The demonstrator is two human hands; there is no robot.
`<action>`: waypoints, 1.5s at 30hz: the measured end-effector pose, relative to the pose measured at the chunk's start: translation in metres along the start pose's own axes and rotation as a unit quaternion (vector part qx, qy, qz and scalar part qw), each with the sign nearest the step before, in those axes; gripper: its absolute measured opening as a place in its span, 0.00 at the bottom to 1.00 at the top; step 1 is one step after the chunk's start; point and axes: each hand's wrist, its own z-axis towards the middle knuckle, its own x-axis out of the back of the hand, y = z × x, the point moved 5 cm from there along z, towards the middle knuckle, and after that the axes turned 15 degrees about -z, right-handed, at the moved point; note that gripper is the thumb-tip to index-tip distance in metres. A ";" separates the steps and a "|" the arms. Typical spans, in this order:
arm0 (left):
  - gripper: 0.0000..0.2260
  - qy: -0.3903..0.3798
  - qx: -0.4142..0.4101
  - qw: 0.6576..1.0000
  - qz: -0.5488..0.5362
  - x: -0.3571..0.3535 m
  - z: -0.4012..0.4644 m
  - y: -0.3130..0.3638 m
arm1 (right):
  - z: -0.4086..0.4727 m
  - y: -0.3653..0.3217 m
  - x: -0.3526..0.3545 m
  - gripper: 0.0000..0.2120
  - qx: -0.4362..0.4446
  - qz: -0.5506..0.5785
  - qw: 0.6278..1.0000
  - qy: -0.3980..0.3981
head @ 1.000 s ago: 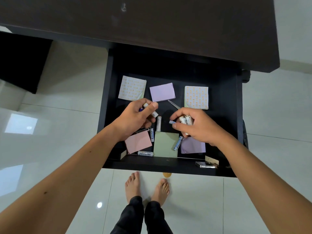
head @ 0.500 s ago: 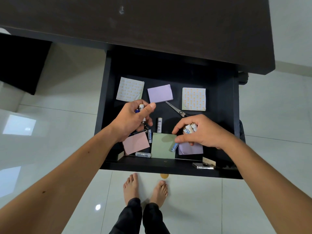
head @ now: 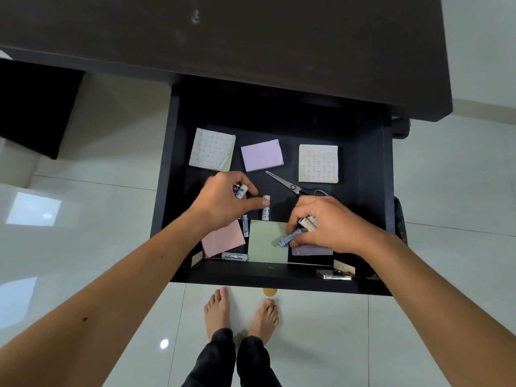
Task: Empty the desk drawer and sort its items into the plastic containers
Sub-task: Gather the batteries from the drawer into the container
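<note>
We see the open drawer (head: 363,169) at mid-frame under the dark bench (head: 251,37). The left hand (head: 223,201) grips two batteries (head: 240,190) in curled fingers, its thumb touching a loose battery (head: 266,211). The right hand (head: 326,224) clutches several batteries (head: 308,222) and pinches a blue one (head: 290,237) over the green note pad (head: 266,243). Scissors (head: 290,185) lie just above it.

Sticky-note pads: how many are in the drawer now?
6: patterned back-left, purple back-middle, patterned back-right, pink front-left, green front-middle, purple partly under the right hand. Others may be hidden.
</note>
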 end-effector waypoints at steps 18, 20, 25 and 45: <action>0.11 0.022 -0.003 0.991 0.135 -0.015 0.005 0.008 | -0.014 0.008 0.013 0.09 -0.059 0.204 0.977 0.034; 0.09 0.022 0.000 0.993 0.116 -0.012 0.005 0.008 | -0.016 0.006 0.014 0.12 -0.054 0.213 0.975 0.021; 0.10 0.028 -0.013 0.986 0.162 -0.016 0.001 0.009 | -0.018 0.004 0.012 0.10 -0.067 0.230 0.971 0.006; 0.09 -0.034 -0.034 0.997 -0.054 0.005 -0.021 0.019 | -0.016 -0.006 0.012 0.19 -0.079 0.409 0.909 -0.014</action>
